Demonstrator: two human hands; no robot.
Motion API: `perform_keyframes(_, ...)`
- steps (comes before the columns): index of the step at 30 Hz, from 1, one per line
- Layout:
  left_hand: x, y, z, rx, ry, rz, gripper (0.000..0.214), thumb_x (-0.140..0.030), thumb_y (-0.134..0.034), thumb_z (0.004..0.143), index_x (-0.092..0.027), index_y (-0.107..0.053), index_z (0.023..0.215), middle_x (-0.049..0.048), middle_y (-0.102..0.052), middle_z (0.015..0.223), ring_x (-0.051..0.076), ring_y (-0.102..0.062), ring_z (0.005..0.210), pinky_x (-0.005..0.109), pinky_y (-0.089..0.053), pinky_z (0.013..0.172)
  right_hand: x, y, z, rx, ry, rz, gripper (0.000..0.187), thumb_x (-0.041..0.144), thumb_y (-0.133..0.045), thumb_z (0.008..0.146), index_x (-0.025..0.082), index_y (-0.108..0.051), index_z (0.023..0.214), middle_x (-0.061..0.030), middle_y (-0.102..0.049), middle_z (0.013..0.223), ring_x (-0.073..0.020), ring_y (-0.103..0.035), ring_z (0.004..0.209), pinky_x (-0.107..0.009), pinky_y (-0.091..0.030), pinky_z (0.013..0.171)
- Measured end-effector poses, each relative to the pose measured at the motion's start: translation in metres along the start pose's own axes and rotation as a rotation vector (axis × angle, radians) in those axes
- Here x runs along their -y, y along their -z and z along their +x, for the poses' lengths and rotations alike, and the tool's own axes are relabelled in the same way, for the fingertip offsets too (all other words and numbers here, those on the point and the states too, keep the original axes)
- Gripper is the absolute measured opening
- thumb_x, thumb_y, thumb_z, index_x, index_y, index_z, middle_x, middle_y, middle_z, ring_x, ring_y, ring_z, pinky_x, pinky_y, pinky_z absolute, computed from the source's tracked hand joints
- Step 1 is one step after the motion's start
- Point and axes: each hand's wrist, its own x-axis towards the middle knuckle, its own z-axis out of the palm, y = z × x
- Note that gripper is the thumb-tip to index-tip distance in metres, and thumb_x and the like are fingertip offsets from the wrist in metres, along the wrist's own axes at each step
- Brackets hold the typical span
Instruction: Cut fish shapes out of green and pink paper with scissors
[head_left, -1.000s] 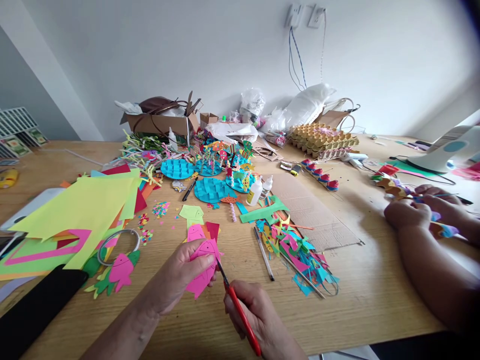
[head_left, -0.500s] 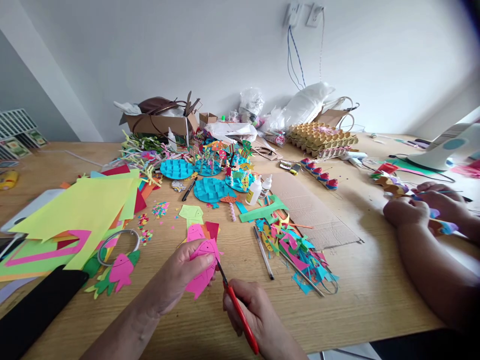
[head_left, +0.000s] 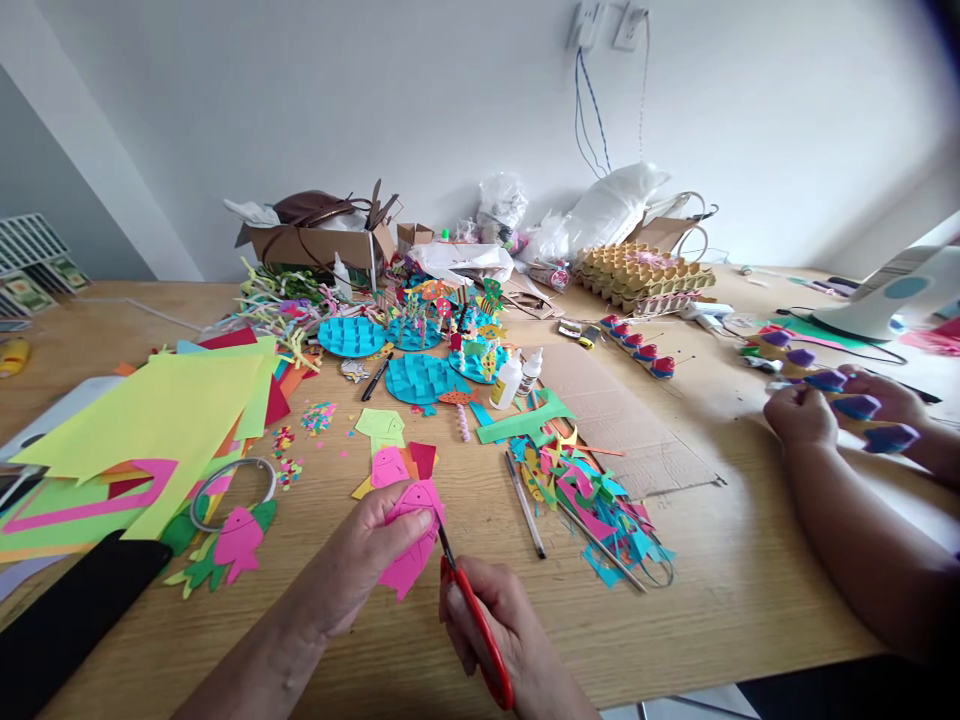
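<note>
Between the thumb and fingers of my left hand is a piece of pink paper with a fish outline drawn on it. My right hand is closed around the handles of red-handled scissors. The dark blades lie against the right edge of the pink paper, close to my left thumb; whether they are parted is hard to see. Just beyond my left hand lie another pink fish piece and a yellow-green one. Cut-out paper fish rest beside a grey tape ring to the left.
Coloured paper sheets cover the left side. Right of centre are a pen, a heap of paper scraps and a cardboard sheet. Glue bottles stand near blue discs. A co-worker's hands hold a painted egg-carton strip at right.
The scissors and my right hand have shifted slightly left along the pink paper's edge, which looks narrower at the right. The co-worker's egg-carton strip has turned, showing more purple bumps.
</note>
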Motion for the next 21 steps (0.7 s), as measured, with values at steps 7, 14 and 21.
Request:
perform_keyframes(7,0.000,0.000,0.000,-0.002,0.010,-0.008,0.019,-0.031,-0.059,0.075,-0.016,-0.050,0.067,-0.0059,-0.043,0.058,0.009,-0.032,0.054,0.019,-0.030,0.052,-0.002,-0.001,-0.001,-0.015,0.019,-0.016,0.052,0.065,-0.039,0.080,0.019,-0.040,0.057,0.0061,-0.035,0.043,-0.0060,-0.030,0.037,-0.016,-0.025,0.034)
perform_keyframes(14,0.002,-0.001,-0.001,-0.044,0.011,-0.016,0.017,-0.030,-0.058,0.075,-0.016,-0.052,0.069,-0.0046,-0.047,0.061,0.009,-0.036,0.056,0.020,-0.032,0.054,-0.011,-0.001,0.000,-0.032,0.010,-0.068,0.047,0.057,-0.039,0.085,0.019,-0.039,0.057,0.0060,-0.036,0.044,-0.0063,-0.033,0.038,-0.016,-0.026,0.035)
perform_keyframes(21,0.003,0.000,0.000,-0.047,0.003,-0.005,0.017,-0.030,-0.058,0.075,-0.016,-0.051,0.067,-0.0052,-0.045,0.059,0.009,-0.035,0.055,0.020,-0.031,0.053,-0.009,-0.001,-0.001,-0.046,0.042,-0.144,0.046,0.053,-0.038,0.087,0.019,-0.037,0.055,0.0064,-0.035,0.044,-0.0063,-0.032,0.039,-0.017,-0.025,0.037)
